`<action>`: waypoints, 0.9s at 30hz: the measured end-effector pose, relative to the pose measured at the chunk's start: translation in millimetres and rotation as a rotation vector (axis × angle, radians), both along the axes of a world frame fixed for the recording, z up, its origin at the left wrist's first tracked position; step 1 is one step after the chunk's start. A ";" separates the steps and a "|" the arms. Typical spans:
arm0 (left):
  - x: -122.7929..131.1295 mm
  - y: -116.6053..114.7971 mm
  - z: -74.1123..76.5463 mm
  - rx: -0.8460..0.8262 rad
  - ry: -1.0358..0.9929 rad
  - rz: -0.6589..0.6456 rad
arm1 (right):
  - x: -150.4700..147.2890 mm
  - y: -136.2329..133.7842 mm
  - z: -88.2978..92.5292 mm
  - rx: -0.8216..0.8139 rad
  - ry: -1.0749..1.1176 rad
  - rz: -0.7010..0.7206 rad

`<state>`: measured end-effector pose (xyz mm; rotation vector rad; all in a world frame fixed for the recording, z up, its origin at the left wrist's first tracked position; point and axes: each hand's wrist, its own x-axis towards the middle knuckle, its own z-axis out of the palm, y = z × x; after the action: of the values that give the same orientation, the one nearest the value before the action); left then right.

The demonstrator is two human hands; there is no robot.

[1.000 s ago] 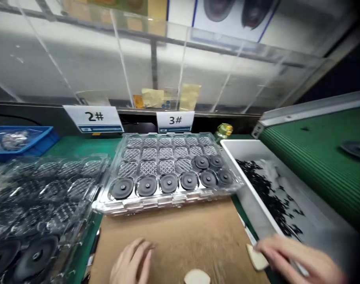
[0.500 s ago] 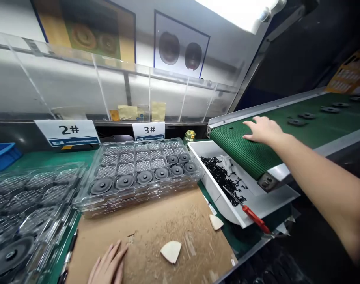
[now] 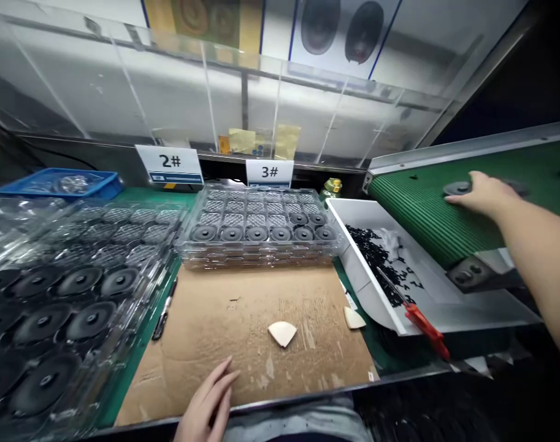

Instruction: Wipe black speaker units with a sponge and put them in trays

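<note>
We are seemingly picking a disc point(image 3: 455, 189) off the conveyor point(image 3: 408, 199), likely needing a secure pinch, right hand point(image 3: 489, 195) touching it, grip unclear, left hand point(image 3: 207, 402) empty over the cardboard point(image 3: 206, 313).

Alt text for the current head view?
A person's right hand touches a dark disc at a green conveyor belt on the right; the left hand is at the near edge of a cardboard sheet. Beyond the cardboard is a clear tray partly filled with similar discs, with a white bin of small black parts to its right.
</note>
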<state>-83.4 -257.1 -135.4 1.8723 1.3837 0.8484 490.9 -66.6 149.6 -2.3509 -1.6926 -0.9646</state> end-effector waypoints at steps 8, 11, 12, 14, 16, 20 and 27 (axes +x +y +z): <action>30.7 -4.3 59.7 -0.481 -0.810 0.118 | -186.0 -81.6 -24.5 -0.025 0.382 0.564; 45.6 1.6 65.6 -0.544 -1.095 -0.003 | -272.4 -147.5 -99.4 -0.423 0.737 0.914; 50.3 2.8 66.2 -0.567 -1.146 -0.055 | -293.6 -165.7 -125.5 -0.528 0.868 0.961; 56.8 3.7 66.2 -0.661 -1.175 -0.153 | -324.2 -193.2 -171.8 -0.582 1.157 0.942; 57.9 2.9 64.5 -0.797 -1.150 -0.196 | -343.1 -210.1 -205.9 -0.514 1.400 0.895; 48.4 -0.2 55.7 -1.042 -1.151 -0.095 | -366.6 -221.0 -232.8 -0.444 1.583 0.735; 27.0 5.2 46.0 -1.126 -1.314 0.140 | -359.3 -186.2 -236.6 -0.545 1.180 0.615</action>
<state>-56.3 -252.0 -89.4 0.1713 0.7529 0.8020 131.6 -252.8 -87.0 -1.6633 -1.8941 0.9059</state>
